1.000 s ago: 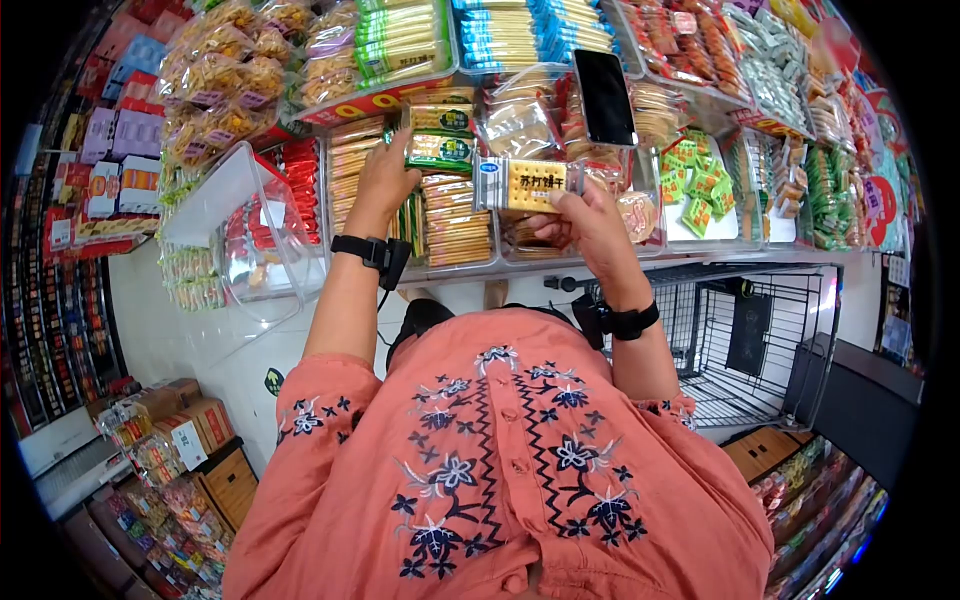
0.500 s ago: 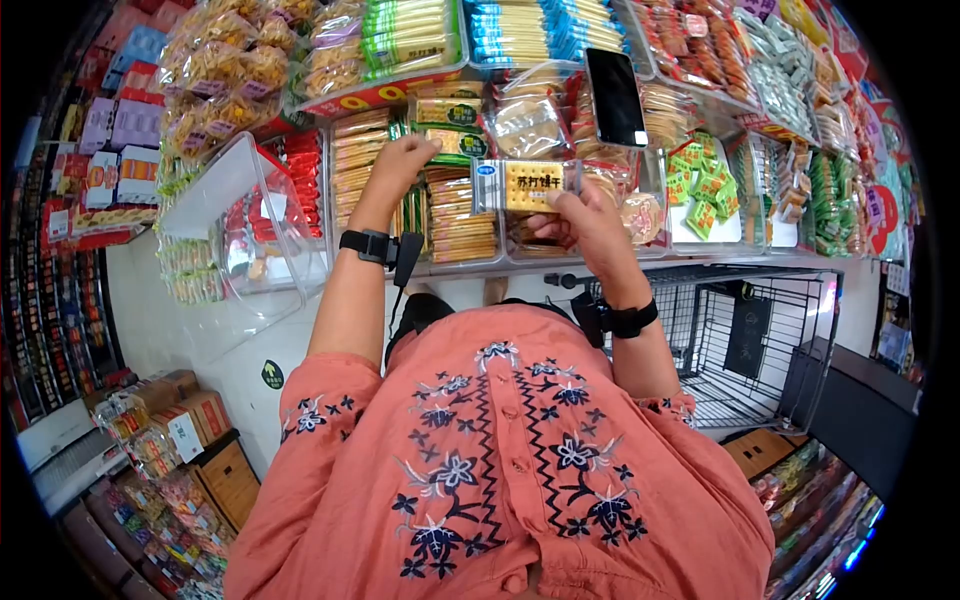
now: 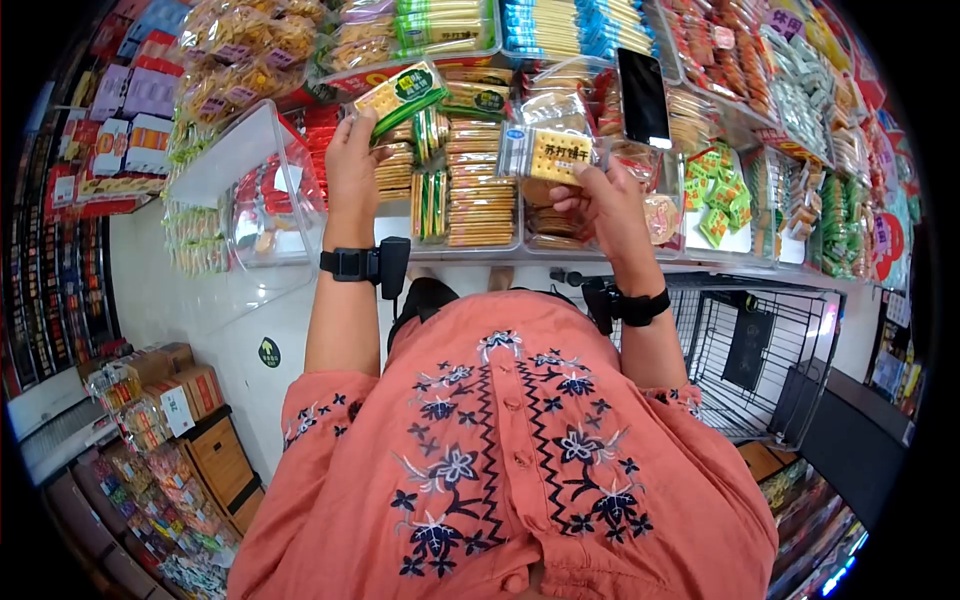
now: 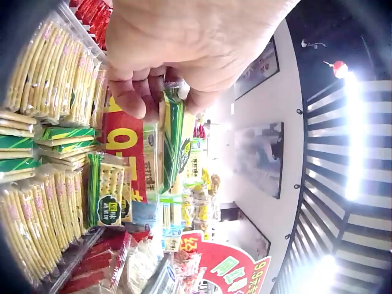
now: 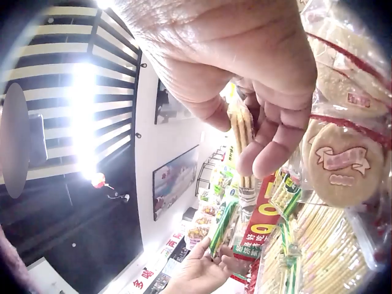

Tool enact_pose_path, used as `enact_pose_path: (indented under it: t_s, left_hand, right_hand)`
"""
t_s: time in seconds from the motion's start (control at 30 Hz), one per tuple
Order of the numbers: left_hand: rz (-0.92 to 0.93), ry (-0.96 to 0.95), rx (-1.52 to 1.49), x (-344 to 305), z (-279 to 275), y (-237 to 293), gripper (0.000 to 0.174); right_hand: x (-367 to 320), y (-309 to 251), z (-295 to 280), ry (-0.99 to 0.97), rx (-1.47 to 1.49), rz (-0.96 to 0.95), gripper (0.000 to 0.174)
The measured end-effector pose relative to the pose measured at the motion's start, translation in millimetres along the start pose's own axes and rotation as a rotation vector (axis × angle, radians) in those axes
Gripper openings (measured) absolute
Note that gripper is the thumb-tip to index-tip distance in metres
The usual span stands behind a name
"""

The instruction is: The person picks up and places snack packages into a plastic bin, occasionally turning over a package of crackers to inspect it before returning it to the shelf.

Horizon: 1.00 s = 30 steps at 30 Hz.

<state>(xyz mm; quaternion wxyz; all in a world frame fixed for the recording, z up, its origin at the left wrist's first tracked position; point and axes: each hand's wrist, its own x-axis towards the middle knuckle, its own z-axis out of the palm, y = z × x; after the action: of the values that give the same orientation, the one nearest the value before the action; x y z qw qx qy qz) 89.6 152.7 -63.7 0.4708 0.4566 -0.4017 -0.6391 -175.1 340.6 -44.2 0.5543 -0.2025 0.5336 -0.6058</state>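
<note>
The left hand (image 3: pixel 352 170) pinches one end of a green cracker packet (image 3: pixel 402 97), held above the front bins of stacked crackers (image 3: pixel 482 190). In the left wrist view that packet (image 4: pixel 173 147) hangs from the fingertips of the left hand (image 4: pixel 177 49). A yellow and white cracker packet (image 3: pixel 550 154) is gripped between thumb and fingers of the right hand (image 3: pixel 612 205), over a bin of round crackers. The right wrist view shows this packet (image 5: pixel 244 131) edge-on in the right hand (image 5: pixel 245 79). Another green packet (image 3: pixel 474 92) lies on the stacks.
A black phone (image 3: pixel 643 98) lies to the right, above the round crackers. A tilted clear lid (image 3: pixel 262 190) stands at the left. Behind are bins of blue-wrapped sticks (image 3: pixel 570 30). A wire shopping cart (image 3: pixel 745 350) stands at the lower right beside the person.
The left hand has moved left and lifted a green packet off the stacks. The right hand still holds its packet. The head view has shifted slightly.
</note>
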Motion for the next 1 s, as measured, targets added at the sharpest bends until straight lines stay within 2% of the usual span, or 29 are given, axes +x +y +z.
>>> enact_pose_path:
  t_s: [0.1,0.23,0.37,0.47,0.5,0.73,0.77,0.9,1.0]
  left_hand:
    - [-0.03,-0.041,-0.119,-8.5,-3.0,4.8,0.027]
    - [-0.1,-0.092,-0.1,-23.4,-0.9,6.4,0.028]
    - [-0.133,-0.155,0.076,-31.1,3.2,-10.1,0.028]
    - [-0.099,-0.133,0.228,-20.5,0.4,-36.7,0.029]
    - [-0.094,-0.102,0.245,-17.2,-0.3,-45.2,0.032]
    - [-0.032,-0.188,0.583,26.4,1.8,-94.6,0.045]
    - [-0.026,-0.201,0.518,28.1,7.5,-98.0,0.047]
    - [0.329,-0.147,0.822,28.9,12.6,-102.4,0.045]
    - [0.486,-0.1,0.833,6.7,-6.3,-72.2,0.036]
  right_hand:
    - [2.5,2.1,11.5,-0.042,0.035,-0.04,0.031]
    - [11.9,8.9,15.5,-0.09,0.019,-0.01,0.03]
    - [16.9,13.1,17.2,-0.151,-0.026,0.071,0.03]
    - [18.5,17.0,19.0,-0.196,-0.083,0.109,0.03]
    - [16.9,17.4,20.2,-0.199,-0.096,0.107,0.03]
    - [11.2,17.0,17.2,-0.175,-0.108,0.127,0.029]
    - [10.0,16.2,16.7,-0.168,-0.107,0.134,0.029]
    - [8.9,16.2,12.6,-0.17,-0.085,0.123,0.028]
    - [11.6,18.5,9.6,-0.18,-0.081,0.107,0.029]
